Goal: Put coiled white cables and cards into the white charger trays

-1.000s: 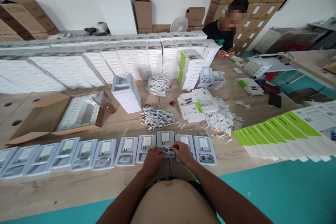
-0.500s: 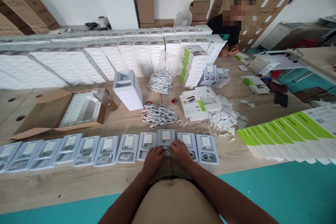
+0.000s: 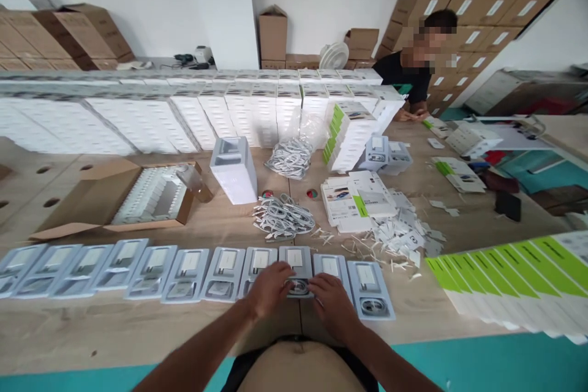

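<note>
In front of me is a pale grey-blue plastic tray (image 3: 296, 255) with a white charger in its upper recess. A coiled white cable (image 3: 299, 287) lies in its lower recess. My left hand (image 3: 271, 285) is at the left edge of that recess, fingers stretched out with nothing gripped. At the right edge is my right hand (image 3: 331, 300), its fingers also apart; it covers part of the neighbouring tray (image 3: 327, 263). The tray at the right end (image 3: 367, 275) also holds a charger and a coiled cable.
More trays (image 3: 184, 272) run leftward in a row. Beyond them are a cable pile (image 3: 285, 215), an open carton of chargers (image 3: 151, 196), a tray stack (image 3: 234, 171), flat printed boxes (image 3: 344, 202) and paper scraps. A co-worker (image 3: 408, 73) sits at the far right.
My hands have moved apart from the lower recess, and the coiled cable now shows between them. The whole view has shifted slightly.
</note>
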A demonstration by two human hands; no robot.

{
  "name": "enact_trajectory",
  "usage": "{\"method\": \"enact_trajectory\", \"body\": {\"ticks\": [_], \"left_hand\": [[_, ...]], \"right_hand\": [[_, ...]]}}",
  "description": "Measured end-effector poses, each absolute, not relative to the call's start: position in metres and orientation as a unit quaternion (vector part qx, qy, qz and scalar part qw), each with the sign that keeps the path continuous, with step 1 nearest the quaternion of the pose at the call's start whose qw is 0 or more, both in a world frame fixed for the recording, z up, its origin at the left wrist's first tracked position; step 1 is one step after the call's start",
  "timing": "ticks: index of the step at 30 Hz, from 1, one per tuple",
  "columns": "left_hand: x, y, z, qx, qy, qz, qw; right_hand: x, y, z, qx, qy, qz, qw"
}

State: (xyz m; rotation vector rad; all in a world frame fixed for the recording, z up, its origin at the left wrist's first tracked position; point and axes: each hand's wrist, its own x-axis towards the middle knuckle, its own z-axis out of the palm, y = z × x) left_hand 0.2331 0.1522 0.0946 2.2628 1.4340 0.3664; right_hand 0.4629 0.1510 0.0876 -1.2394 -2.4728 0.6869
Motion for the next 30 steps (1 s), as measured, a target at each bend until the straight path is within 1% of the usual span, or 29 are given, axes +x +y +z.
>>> {"method": "enact_trajectory", "body": {"ticks": [4,9,13,18,20,22,24,26,28,29,30], "left_hand": [[0.2,0.229,0.121,0.811,0.537,0.14,0.186],[0.188,0.31,0.119,0.783,0.6,0.077,0.144],[0.19,0.321,0.117,0.777,0.615,0.026,0.132],[0.187,0.3,0.144,0.76,0.635,0.027,0.134],[0.19,0.283,0.16,0.749,0.645,0.038,0.147],[0.201,0.263,0.175,0.745,0.645,0.048,0.165],[0.217,0.243,0.19,0.752,0.631,0.056,0.183],[0.234,0.225,0.202,0.759,0.611,0.07,0.213],[0.244,0.212,0.211,0.738,0.61,0.101,0.269],[0.247,0.208,0.213,0.716,0.618,0.123,0.299],[0.248,0.204,0.215,0.692,0.625,0.149,0.328]], "right_hand": [[0.472,0.148,0.092,-0.478,-0.806,0.279,0.209],[0.469,0.145,0.076,-0.495,-0.766,0.3,0.279],[0.476,0.143,0.069,-0.506,-0.747,0.309,0.301],[0.488,0.147,0.077,-0.537,-0.718,0.31,0.315],[0.487,0.156,0.096,-0.544,-0.721,0.289,0.317],[0.48,0.173,0.122,-0.536,-0.741,0.241,0.325],[0.468,0.194,0.153,-0.498,-0.783,0.185,0.324],[0.457,0.218,0.186,-0.444,-0.831,0.155,0.296],[0.451,0.24,0.222,-0.401,-0.856,0.16,0.283],[0.451,0.249,0.243,-0.39,-0.854,0.175,0.296],[0.452,0.256,0.265,-0.38,-0.841,0.191,0.334]]}}
